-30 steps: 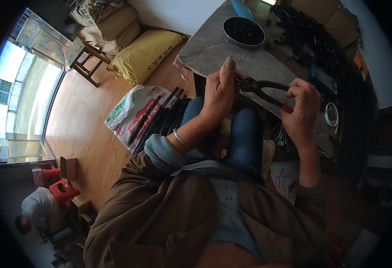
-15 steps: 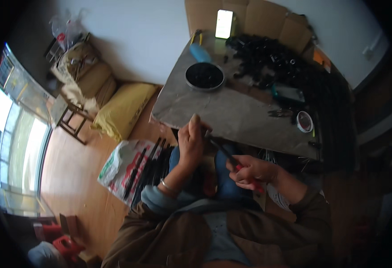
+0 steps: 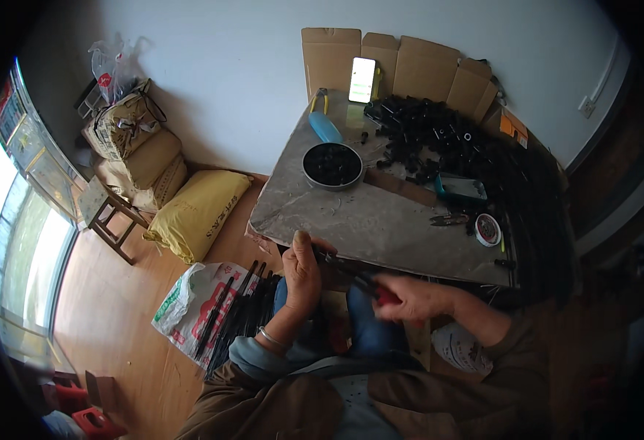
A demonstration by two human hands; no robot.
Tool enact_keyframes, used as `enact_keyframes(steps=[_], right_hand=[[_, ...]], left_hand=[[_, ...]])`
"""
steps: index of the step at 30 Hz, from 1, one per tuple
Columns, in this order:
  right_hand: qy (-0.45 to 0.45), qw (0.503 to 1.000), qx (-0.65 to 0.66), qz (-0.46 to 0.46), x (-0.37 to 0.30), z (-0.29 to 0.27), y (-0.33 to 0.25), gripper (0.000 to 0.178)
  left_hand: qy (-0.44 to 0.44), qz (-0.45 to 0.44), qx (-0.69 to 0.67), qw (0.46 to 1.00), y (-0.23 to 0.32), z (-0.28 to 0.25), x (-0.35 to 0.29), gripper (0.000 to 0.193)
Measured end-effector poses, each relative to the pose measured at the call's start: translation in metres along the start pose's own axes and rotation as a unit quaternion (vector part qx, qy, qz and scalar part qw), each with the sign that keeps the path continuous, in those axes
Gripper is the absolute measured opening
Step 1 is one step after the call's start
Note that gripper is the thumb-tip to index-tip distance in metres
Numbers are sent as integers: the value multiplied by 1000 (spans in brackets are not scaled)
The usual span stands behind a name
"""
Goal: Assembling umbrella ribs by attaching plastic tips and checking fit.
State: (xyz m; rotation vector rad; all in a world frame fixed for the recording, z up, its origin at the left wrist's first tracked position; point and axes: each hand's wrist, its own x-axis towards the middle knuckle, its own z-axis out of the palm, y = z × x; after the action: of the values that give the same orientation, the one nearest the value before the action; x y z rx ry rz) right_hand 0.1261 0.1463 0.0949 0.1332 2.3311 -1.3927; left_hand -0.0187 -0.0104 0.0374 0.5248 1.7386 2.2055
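My right hand (image 3: 410, 299) is closed round the red grip of a dark long-nosed tool (image 3: 358, 277) that looks like pliers. Its tip reaches up and left to my left hand (image 3: 304, 275). That hand is closed with the thumb up, fingers curled round a small black piece (image 3: 327, 254), partly hidden and too blurred to name exactly. Both hands are above my lap, just short of the grey table (image 3: 285, 213). On the table stands a round bowl (image 3: 334, 186) of small black parts, with a large heap of black parts (image 3: 432, 132) behind it.
A lit phone (image 3: 362, 79) leans at the back before cardboard (image 3: 424, 70). Blue-handled pliers (image 3: 325, 128), a teal tray (image 3: 463, 188), small snips (image 3: 449, 219) and a little round tub (image 3: 488, 229) lie around. Black rods (image 3: 226, 315) rest on a sack at left, near a stool (image 3: 109, 213).
The view has tilted, so the table sits lower in it. My right hand and the tool have come nearer my left hand, and the tool's angle is flatter.
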Motion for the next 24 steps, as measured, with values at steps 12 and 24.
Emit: enact_keyframes(steps=[12, 24], right_hand=[[-75, 989, 129, 4, -6, -9, 12, 27], [-193, 838, 510, 11, -11, 19, 37, 25]], left_hand=[[4, 42, 51, 998, 9, 5, -8, 56], [-67, 6, 39, 997, 6, 4, -11, 67]])
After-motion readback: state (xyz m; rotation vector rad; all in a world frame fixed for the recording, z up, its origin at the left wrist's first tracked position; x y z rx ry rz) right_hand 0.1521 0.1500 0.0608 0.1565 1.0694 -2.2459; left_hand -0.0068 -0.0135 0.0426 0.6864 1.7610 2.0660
